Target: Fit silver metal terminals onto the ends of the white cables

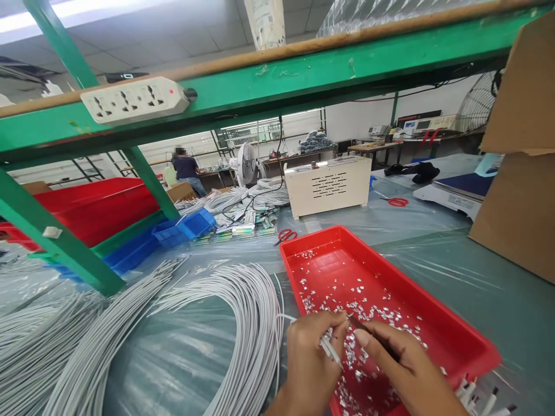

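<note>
Over the near part of a red tray (416, 294) scattered with small shiny scraps, my two hands meet at the fingertips. My left hand (314, 352) is closed around several white cables (330, 349), whose ends stick out between the fingers. My right hand (401, 361) is closed on a thin dark tool (381, 338); its tip touches or nearly touches a cable end pinched by the left thumb and finger. The exact contact is too small to make out. A large coil of white cables (255, 323) lies to the left of the tray.
Cable ends with dark tips (489, 400) stand at the lower right. Red scissors (286, 236) lie behind the tray, near a beige machine (329, 186). A cardboard box (515, 214) rises at right. A green shelf beam (243, 81) crosses above. A person (187, 169) is far back.
</note>
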{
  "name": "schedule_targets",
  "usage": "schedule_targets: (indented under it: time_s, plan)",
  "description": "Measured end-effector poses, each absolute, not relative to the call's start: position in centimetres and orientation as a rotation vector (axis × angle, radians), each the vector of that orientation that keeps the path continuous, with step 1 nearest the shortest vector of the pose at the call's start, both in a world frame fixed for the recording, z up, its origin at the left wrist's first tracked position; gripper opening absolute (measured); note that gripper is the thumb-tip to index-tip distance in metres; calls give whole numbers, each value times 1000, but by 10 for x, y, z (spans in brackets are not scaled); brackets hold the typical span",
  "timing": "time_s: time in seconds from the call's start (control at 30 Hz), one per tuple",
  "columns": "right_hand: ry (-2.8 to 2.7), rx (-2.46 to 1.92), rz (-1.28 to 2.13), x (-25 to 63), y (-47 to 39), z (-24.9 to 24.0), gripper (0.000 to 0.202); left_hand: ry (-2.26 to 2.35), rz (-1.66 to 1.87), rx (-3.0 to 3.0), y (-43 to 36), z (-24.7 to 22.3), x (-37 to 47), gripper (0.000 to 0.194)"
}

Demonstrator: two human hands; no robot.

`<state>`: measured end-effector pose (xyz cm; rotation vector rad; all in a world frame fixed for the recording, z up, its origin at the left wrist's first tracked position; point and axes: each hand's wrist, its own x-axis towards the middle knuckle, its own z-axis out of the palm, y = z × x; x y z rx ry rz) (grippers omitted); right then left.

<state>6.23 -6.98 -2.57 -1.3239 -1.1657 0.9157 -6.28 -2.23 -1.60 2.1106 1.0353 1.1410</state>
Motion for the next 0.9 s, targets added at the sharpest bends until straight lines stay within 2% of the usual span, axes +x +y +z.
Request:
schedule_targets:
  time_s: [0.2, 0.6, 0.9]
  plan:
    - [-932, -1319, 840, 66, -66, -31, 22, 1003, 1175, 2010, -23, -18, -59, 13]
    - [-717, -1200, 963, 64, -62, -36, 18, 977, 1419, 2318, -28, -35, -51, 14]
    - [-684, -1234, 945, 64, -61, -35, 16, 982, 1341, 2321, -29, -36, -50, 14]
